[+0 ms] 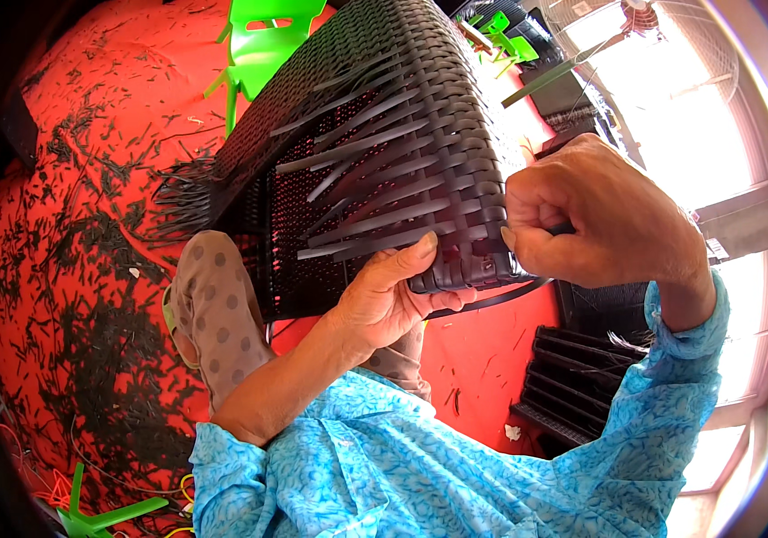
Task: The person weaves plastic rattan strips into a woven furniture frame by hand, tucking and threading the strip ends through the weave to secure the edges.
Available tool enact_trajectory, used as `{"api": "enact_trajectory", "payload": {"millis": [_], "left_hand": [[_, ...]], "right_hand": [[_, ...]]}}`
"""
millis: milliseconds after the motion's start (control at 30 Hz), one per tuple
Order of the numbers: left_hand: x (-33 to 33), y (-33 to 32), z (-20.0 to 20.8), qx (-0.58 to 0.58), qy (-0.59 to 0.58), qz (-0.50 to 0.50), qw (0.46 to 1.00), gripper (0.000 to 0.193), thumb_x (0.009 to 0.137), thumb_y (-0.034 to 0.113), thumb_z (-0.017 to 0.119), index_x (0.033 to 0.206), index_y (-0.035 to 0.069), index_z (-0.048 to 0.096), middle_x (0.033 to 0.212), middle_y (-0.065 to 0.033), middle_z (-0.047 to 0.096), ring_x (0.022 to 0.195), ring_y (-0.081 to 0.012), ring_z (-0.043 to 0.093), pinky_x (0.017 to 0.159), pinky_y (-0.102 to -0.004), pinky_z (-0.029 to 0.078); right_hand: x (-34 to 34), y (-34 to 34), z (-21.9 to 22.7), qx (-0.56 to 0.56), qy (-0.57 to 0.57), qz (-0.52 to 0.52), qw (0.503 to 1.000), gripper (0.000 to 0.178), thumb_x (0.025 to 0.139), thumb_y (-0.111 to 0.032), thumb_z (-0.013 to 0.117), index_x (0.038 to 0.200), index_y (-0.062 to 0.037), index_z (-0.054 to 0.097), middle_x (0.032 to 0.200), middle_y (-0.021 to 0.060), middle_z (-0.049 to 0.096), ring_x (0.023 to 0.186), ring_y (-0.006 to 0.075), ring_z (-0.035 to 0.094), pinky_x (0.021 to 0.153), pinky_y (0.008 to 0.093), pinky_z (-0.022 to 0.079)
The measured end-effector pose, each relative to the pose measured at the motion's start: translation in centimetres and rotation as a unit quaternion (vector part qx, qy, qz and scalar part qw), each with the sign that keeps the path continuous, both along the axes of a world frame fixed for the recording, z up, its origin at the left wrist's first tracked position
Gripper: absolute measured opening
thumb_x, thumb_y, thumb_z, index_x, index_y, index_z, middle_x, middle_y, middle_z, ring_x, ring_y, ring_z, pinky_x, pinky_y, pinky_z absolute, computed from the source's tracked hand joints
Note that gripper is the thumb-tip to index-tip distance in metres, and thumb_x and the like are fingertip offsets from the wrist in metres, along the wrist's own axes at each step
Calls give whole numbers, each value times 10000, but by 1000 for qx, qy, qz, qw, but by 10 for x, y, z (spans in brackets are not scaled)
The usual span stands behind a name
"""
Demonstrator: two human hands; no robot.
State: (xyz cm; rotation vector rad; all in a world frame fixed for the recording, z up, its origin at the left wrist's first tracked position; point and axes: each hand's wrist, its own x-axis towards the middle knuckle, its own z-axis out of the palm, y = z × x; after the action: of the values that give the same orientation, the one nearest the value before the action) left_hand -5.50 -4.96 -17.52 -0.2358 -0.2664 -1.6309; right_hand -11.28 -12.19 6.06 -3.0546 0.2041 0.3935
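A black woven wicker furniture piece stands tilted in front of me, with loose flat strip ends sticking out along its open side. My left hand grips its near lower corner, thumb on the weave and fingers beneath the edge. At the right face of the same corner, my right hand is closed in a fist against the weave. What lies inside that fist is mostly hidden; something dark shows between the fingers. A black strip curves out below the corner, and its far end cannot be traced.
Black strip scraps litter the red floor at left. A green chair stands behind the weave, more green chairs farther back. A black slatted piece lies at right. Green legs show lower left. A fan stands far right.
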Motion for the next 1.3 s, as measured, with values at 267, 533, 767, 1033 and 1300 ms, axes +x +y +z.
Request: {"api": "enact_trajectory", "payload": {"millis": [267, 533, 767, 1033, 1300], "left_hand": [[-2, 2, 13, 25, -15, 45, 999, 491, 888, 191, 590, 1323, 35, 424, 1227, -149, 578, 1057, -306, 612, 854, -454, 544], [-6, 1, 7, 38, 69, 29, 996, 467, 907, 198, 546, 1314, 2, 427, 1248, -164, 562, 1088, -314, 592, 877, -461, 524], [-9, 2, 0, 7, 76, 2, 997, 422, 935, 186, 506, 1312, 12, 434, 1235, -162, 572, 1059, -303, 608, 864, -459, 526], [-13, -4, 4, 42, 84, 10, 995, 411, 930, 199, 525, 1297, 29, 453, 1219, -131, 589, 1066, -283, 609, 881, -475, 518], [-17, -4, 3, 69, 83, 7, 994, 361, 829, 173, 614, 1156, 24, 589, 1136, -95, 644, 1071, -297, 600, 944, -573, 453]], "right_hand": [[-9, -1, -3, -20, -17, -15, 1000, 165, 696, -87, 683, 648, -64, 526, 540, 30, 479, 458, 199, 463, 442, 309, 354], [-16, 20, -4, -182, -77, 54, 979, 154, 647, -112, 747, 729, -101, 617, 821, 37, 567, 756, 219, 526, 655, 346, 396], [-17, 25, -5, -222, -72, 74, 969, 171, 625, -165, 747, 732, -117, 622, 775, 13, 547, 762, 206, 501, 678, 354, 369], [-21, 8, -2, -211, -60, 120, 968, 145, 678, -228, 715, 740, -129, 629, 723, -8, 529, 713, 188, 496, 657, 333, 352], [-36, 0, -11, -180, -92, 78, 976, 150, 674, -182, 703, 728, -133, 571, 713, 0, 506, 716, 202, 512, 649, 348, 378]]}}
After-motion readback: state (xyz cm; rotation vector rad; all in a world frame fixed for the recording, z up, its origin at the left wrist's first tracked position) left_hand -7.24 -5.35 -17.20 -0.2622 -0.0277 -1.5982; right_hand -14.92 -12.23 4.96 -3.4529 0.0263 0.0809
